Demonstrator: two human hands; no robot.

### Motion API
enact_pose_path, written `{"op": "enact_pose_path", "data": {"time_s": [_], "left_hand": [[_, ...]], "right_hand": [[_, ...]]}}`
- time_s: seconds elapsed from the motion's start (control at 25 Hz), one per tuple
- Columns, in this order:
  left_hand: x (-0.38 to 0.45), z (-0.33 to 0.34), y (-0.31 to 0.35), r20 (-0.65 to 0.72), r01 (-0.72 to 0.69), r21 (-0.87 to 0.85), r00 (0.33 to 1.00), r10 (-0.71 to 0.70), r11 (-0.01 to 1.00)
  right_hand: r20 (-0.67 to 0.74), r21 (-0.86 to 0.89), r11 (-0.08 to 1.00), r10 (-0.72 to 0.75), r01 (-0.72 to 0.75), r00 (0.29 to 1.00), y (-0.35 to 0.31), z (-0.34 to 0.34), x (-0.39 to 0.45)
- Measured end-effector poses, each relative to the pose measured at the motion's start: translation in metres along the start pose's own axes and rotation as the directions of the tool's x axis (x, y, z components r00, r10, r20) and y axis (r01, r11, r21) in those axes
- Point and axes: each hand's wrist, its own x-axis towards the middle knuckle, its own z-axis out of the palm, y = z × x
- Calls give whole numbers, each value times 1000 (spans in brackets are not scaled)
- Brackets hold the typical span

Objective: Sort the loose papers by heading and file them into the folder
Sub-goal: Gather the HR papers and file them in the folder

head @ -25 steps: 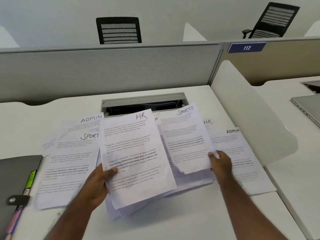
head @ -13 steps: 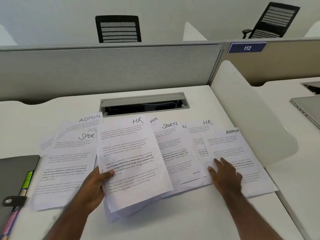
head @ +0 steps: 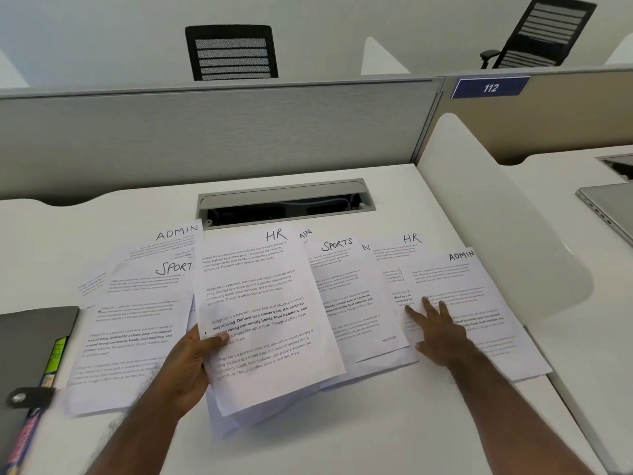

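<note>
**Papers fanned out, one stack in hand**

On the white desk point(head: 428, 440), sheets with handwritten headings lie spread in an overlapping fan, just near of the open cable tray point(head: 284, 200). At the centre, the left hand point(head: 191, 365) grips a small stack of papers whose top sheet is headed HR point(head: 260, 303); the thumb curls over the sheet's left edge and the fingers are hidden beneath, with the stack's near end lifted off the desk. To the right, the right hand point(head: 435, 334) lies with straight, spread fingers pressing flat where the ADMIN sheet point(head: 479, 303) overlaps its neighbour, holding nothing. Between the two hands lies a SPORTS sheet point(head: 346, 293), and another HR sheet point(head: 397, 250) peeks out behind the ADMIN one. Left of the held stack lie a second SPORTS sheet point(head: 137, 320) and, farther back, another ADMIN sheet point(head: 168, 241). At the left edge rests the dark folder point(head: 30, 344), with coloured tabs along its right side.
</note>
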Motion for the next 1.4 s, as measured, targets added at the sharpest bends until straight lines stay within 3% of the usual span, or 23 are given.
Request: {"op": "enact_pose_path", "data": {"time_s": [0.08,0.36,0.44,0.56,0.68,0.84,1.12,1.28,1.4], "left_hand": [[-1,-2,1,-5,-2,-2,1000,2,1000],[-2,-2,0,-16,7,-12,1000,-7,1000],[-2,1,0,-9,10,-9,1000,-10,1000],[-5,3,1,-5,9,-9,1000,-9,1000],[-7,2,2,-11,6,-7,1000,-6,1000],[-9,-2,2,-13,2,-10,1000,-2,1000],[-11,-4,-7,1,39,3,999,-39,999],[-9,-4,-11,-3,20,3,1000,-20,1000],[-7,-7,-12,16,-25,6,1000,24,1000]], "right_hand": [[52,-114,993,-23,29,998,3,-3,3],[-77,-283,954,-122,96,990,12,2,3],[-192,-253,958,-187,135,964,12,7,-5],[-428,-171,959,-278,225,860,12,16,-15],[-546,-131,961,-274,243,792,10,26,-23],[-592,-68,974,-214,216,777,13,31,-25],[-726,-46,957,-228,285,649,14,10,-31],[-697,-59,937,-285,343,658,2,-8,-44],[-687,34,914,-273,405,673,-8,-20,-53]]}}
